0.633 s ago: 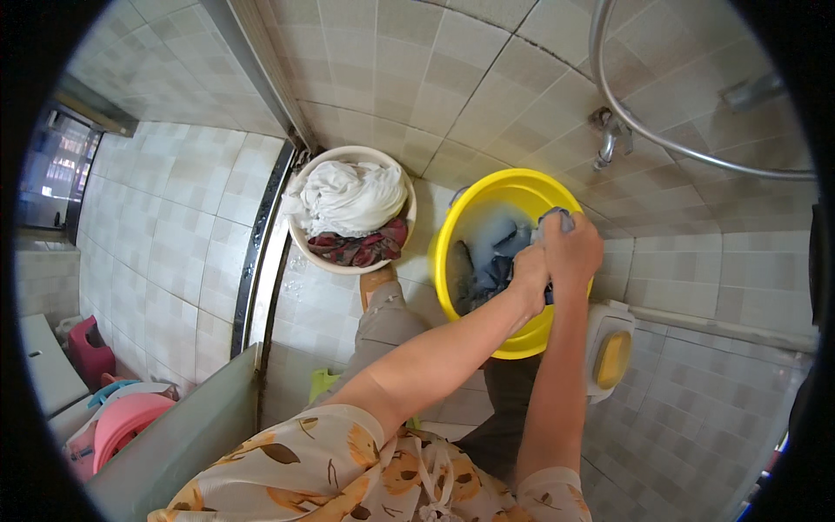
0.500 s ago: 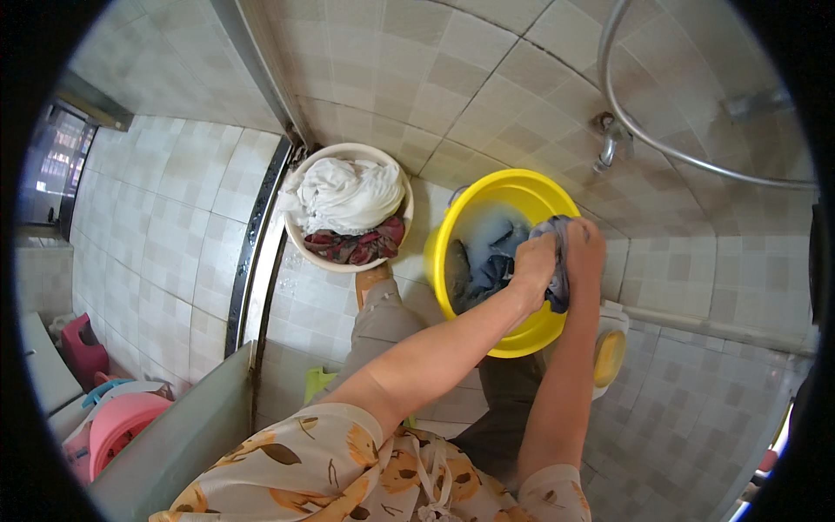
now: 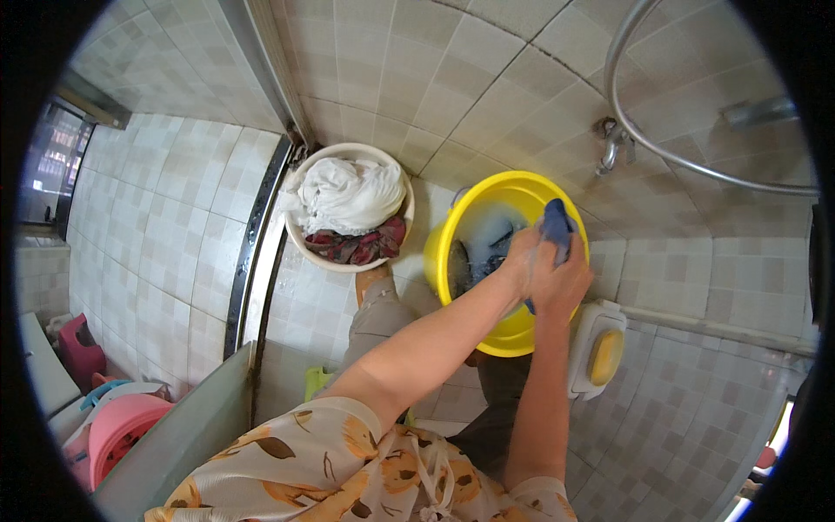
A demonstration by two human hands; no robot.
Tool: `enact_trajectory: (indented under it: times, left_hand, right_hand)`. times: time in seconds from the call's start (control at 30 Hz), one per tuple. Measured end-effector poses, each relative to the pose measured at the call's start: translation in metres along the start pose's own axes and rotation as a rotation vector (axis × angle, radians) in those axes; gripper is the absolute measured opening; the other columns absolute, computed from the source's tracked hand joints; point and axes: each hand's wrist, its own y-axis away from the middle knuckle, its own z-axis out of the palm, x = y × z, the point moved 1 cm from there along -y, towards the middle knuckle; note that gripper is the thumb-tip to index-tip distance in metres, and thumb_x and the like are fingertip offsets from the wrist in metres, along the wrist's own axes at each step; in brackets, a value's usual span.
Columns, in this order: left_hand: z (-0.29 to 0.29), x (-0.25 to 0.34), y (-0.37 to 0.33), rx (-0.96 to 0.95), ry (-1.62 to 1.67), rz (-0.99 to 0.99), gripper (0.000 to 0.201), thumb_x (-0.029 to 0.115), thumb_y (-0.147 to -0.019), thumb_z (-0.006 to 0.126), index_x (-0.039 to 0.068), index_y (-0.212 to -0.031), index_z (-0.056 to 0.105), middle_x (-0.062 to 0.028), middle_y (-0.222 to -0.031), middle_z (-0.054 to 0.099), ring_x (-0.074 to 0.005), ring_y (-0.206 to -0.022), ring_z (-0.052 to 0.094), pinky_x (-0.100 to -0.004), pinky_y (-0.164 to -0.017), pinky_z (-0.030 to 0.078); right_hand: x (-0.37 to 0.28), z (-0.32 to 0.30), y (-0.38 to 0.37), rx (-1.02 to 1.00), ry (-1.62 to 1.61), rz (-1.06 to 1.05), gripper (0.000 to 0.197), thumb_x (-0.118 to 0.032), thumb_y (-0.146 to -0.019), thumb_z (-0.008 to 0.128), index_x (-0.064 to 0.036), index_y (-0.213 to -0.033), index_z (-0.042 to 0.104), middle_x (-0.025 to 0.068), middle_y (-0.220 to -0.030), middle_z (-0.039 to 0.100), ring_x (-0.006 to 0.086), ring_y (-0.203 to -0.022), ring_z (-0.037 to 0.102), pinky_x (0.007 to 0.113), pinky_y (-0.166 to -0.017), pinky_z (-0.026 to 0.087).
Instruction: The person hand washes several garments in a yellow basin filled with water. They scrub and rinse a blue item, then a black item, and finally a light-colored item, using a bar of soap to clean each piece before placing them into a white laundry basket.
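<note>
A wet blue-grey cloth [image 3: 555,224] is bunched between my two closed hands, over the right side of a yellow bucket [image 3: 442,239]. My left hand [image 3: 520,258] grips it from the left, and my right hand [image 3: 561,280] presses close against it. One end of the cloth sticks out above the knuckles, and a bit shows below near the bucket's inner wall. Cloudy water [image 3: 487,222] lies in the bucket, with dark blue clothes [image 3: 489,252] partly under it. My left forearm crosses the near rim and hides some of the inside.
A pale basin [image 3: 300,254] with white cloth [image 3: 348,193] and red patterned cloth [image 3: 361,246] stands to the left. Right of the bucket lies a yellow bar [image 3: 606,357] in a white dish [image 3: 581,370]. A tap [image 3: 609,155] and hose [image 3: 631,122] are on the tiled wall.
My hands have drawn together and lower, the right one turning over the cloth. The cloth is squeezed into a tighter bundle. The dish beside the bucket shows more fully.
</note>
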Motion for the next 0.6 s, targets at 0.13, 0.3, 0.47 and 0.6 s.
enact_trajectory:
  times: [0.13,0.3,0.47,0.6]
  left_hand:
    - [0.026,0.017,0.014,0.200,0.138,-0.252,0.022,0.027,-0.086,0.048,0.006,-0.092,0.055,-0.0047,-0.085,0.058,-0.0188,-0.075,0.057,-0.0356,-0.064,0.045]
    - [0.024,0.011,0.012,0.293,0.076,-0.159,0.022,0.024,-0.085,0.047,0.004,-0.089,0.056,-0.0070,-0.083,0.058,-0.0186,-0.073,0.055,-0.0330,-0.066,0.044]
    - [0.011,0.015,0.011,0.270,0.225,-0.101,0.021,0.024,-0.086,0.048,0.005,-0.088,0.057,-0.0057,-0.080,0.058,-0.0181,-0.070,0.054,-0.0316,-0.065,0.045]
    - [-0.016,-0.004,-0.007,0.009,-0.098,0.068,0.021,0.027,-0.088,0.047,0.009,-0.087,0.057,-0.0047,-0.080,0.059,-0.0176,-0.071,0.057,-0.0325,-0.065,0.046]
  right_hand:
    - [0.016,0.008,-0.040,-0.032,0.148,0.056,0.035,-0.031,-0.074,0.052,0.0014,-0.085,0.058,0.0242,-0.083,0.060,0.0430,-0.073,0.056,0.046,-0.068,0.045]
    - [0.055,0.021,-0.033,0.045,-0.156,0.099,0.036,-0.028,-0.075,0.051,0.0033,-0.089,0.059,0.0260,-0.081,0.059,0.0442,-0.075,0.055,0.045,-0.068,0.045]
    - [0.018,-0.004,0.025,-0.008,-0.195,-0.024,0.027,-0.022,-0.074,0.051,0.0008,-0.088,0.057,0.0232,-0.077,0.059,0.0430,-0.072,0.055,0.045,-0.064,0.044]
    - [-0.024,-0.014,0.040,-0.104,-0.085,-0.179,0.026,-0.024,-0.074,0.050,-0.0004,-0.084,0.056,0.0231,-0.074,0.056,0.0416,-0.069,0.055,0.044,-0.061,0.044]
